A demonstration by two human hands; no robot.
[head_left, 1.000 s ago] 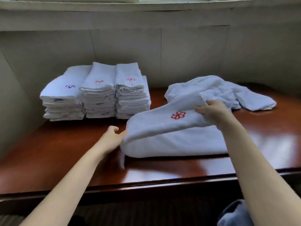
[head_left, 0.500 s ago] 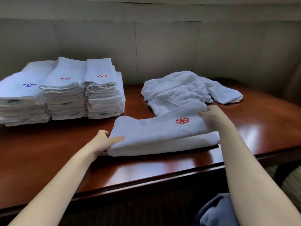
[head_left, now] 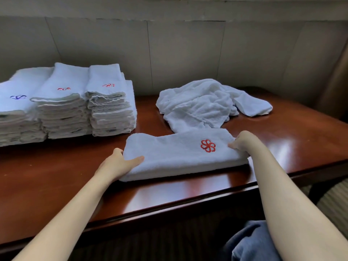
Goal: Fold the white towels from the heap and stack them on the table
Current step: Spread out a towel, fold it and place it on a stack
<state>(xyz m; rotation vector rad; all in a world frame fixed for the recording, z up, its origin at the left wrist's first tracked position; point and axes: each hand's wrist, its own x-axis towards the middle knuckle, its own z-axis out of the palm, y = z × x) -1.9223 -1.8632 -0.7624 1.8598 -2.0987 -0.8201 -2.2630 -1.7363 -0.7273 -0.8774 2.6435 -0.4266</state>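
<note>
your left hand (head_left: 120, 162) grips the left end of the folded towel (head_left: 177, 157), thumb lying on top and fingers tucked beneath; your right hand (head_left: 242, 141) pinches its right end, fingers curled over the edge beside the red flower emblem (head_left: 207, 145). the folded towel lies flat on the table (head_left: 56, 176), near its front edge. just behind the folded towel, touching its far side, sits the heap (head_left: 205, 104) of unfolded towels; behind it to the left stand the stacks (head_left: 71, 102), side by side. step in hand, by judgement: the folding of this towel looks finished or nearly so. next, lift both ends level and carry it onto a stack without letting the layers slip.
</note>
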